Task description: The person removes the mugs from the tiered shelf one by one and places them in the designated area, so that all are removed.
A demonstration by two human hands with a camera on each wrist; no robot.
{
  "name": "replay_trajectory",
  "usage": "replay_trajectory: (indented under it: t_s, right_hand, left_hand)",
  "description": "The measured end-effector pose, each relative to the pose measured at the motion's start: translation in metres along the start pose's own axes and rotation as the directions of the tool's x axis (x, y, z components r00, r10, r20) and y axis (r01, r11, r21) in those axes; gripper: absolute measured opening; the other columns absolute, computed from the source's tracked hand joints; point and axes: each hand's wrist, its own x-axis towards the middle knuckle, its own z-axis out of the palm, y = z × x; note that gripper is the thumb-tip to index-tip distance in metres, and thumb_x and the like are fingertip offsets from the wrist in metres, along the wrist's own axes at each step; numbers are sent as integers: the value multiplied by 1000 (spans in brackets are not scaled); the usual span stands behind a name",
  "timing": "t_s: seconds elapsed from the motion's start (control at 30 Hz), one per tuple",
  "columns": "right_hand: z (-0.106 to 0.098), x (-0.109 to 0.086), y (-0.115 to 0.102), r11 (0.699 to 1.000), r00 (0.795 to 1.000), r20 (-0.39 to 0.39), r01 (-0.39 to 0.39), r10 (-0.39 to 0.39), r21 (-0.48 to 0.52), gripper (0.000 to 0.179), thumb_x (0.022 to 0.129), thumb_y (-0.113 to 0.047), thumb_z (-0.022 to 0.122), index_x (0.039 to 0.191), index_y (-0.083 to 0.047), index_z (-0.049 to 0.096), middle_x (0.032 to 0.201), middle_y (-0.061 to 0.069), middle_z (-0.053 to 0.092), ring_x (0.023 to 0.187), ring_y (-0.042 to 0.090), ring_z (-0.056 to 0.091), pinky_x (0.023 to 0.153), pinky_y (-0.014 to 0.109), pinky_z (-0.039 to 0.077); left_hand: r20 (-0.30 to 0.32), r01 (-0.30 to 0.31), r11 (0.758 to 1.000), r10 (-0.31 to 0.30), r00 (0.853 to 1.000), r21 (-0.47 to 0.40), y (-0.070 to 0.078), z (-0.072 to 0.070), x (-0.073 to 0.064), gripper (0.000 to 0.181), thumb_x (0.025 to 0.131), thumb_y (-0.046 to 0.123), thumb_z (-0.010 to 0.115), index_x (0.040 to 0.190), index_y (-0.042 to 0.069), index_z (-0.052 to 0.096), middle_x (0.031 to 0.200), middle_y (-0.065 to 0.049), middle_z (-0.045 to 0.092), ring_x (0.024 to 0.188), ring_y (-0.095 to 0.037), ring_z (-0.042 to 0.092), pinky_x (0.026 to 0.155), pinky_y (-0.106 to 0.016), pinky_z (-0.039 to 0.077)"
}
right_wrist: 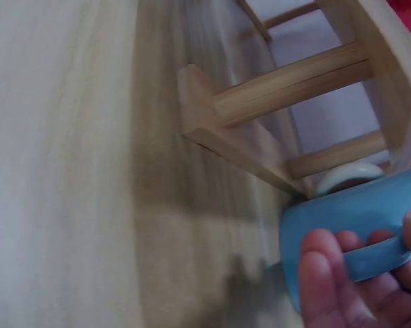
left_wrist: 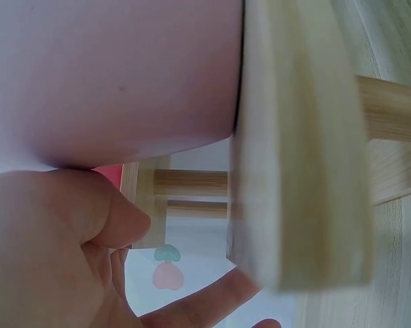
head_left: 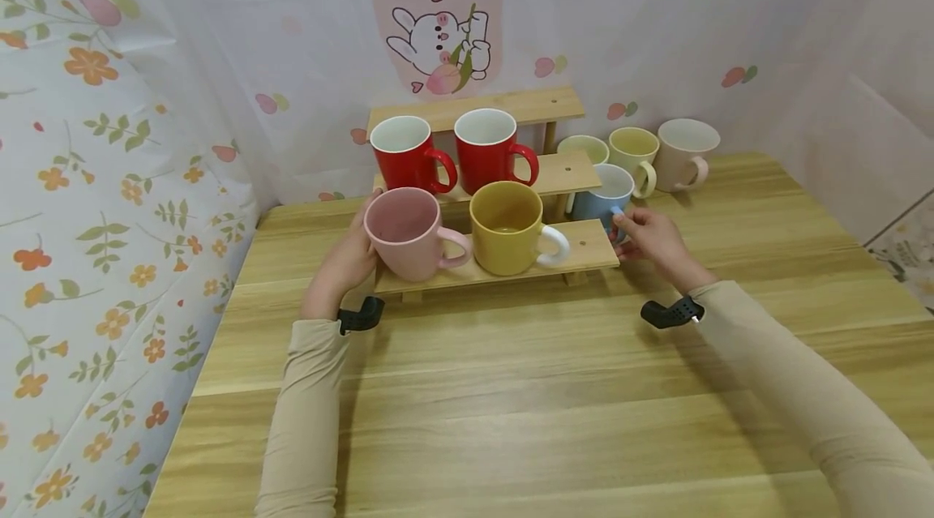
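Printed cloth (head_left: 284,40) is hanging behind a wood-grained worktop (head_left: 511,404), where your right grip (head_left: 652,242) is closing thumb and fingers on the handle (right_wrist: 376,259) of the blue mug (head_left: 593,207), presumably because that slim loop is easier to pinch than the round body. The blue mug is sitting just beside the right end of the stepped wooden stand (head_left: 600,246); whether its base is touching the worktop, you cannot tell. Your left grip (head_left: 349,259) is lying against the far left side of the pink mug (head_left: 401,249), one finger stretching straight toward the board rather than wrapping round anything, perhaps for steadying the stand's end. On the lowest step, the pink mug is standing upright beside the yellow mug (head_left: 503,248); behind them, two red mugs (head_left: 485,167) are occupying the middle step. All four are pointing their handles roughly rightward, possibly for an even row, and the rising steps are keeping the red pair visible. Farther out, beyond the blue mug, two pale yellow mugs (head_left: 633,145) and a beige mug (head_left: 674,165) are clustering near the cloth.
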Motion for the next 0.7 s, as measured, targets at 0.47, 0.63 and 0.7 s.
replay_trajectory:
  t_s: [0.47, 0.63, 0.7]
  right_hand:
    - [-8, -8, -20, 965, 993, -113, 7, -38, -262, 34, 97, -23, 53, 108, 9, 48, 96, 16, 56, 54, 3, 63, 56, 28, 58]
    - [-12, -15, -36, 958, 995, -89, 21, -48, -285, 27, 97, -20, 51, 100, 7, 51, 83, 11, 59, 53, 4, 63, 54, 25, 56]
    - [-12, -17, -43, 957, 996, -75, 25, -49, -290, 27, 97, -20, 51, 100, 7, 52, 82, 10, 59, 54, 4, 63, 54, 23, 56]
  left_hand:
    - [-7, -19, 1000, 19, 1000, 12, -3, 2, 1, 51, 104, 15, 34, 151, 0, 20, 160, -17, 7, 146, -36, 14, 116, -54, 20]
    - [-15, -23, 1000, 23, 1000, -14, -2, 2, 1, 53, 104, 14, 34, 152, 0, 16, 159, -17, 8, 146, -36, 13, 117, -53, 18]
    - [-15, -17, 1000, 17, 1000, -20, -1, 2, 0, 54, 104, 14, 34, 152, 1, 14, 160, -16, 8, 146, -35, 13, 117, -53, 19]
